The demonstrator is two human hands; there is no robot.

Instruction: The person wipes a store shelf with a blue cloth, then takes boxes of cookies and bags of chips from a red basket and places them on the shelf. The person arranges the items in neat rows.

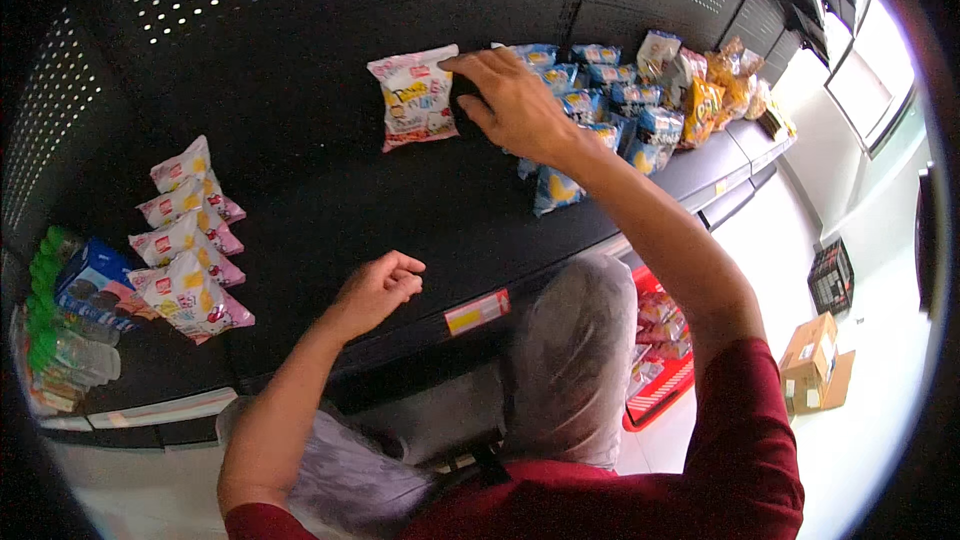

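My right hand (510, 101) reaches to a white and pink snack bag (417, 98) near the back of the black shelf (315, 187). Its fingertips meet the bag's upper right corner; whether they pinch it is not plain. Over the front part of the shelf is my left hand (382, 288), fingers curled, with nothing visible in it. A row of similar white and pink bags (187, 296) stands on the left. To the right of my right hand, and partly behind it, blue snack bags (651, 142) are grouped.
Orange snack bags (703, 112) sit farther right. A blue box (97, 281) and green-capped plastic containers (82, 348) are at the far left. A price label (477, 312) marks the shelf edge. On the floor are a red basket (660, 397) with packets, a cardboard box (808, 363) and a dark crate (831, 276).
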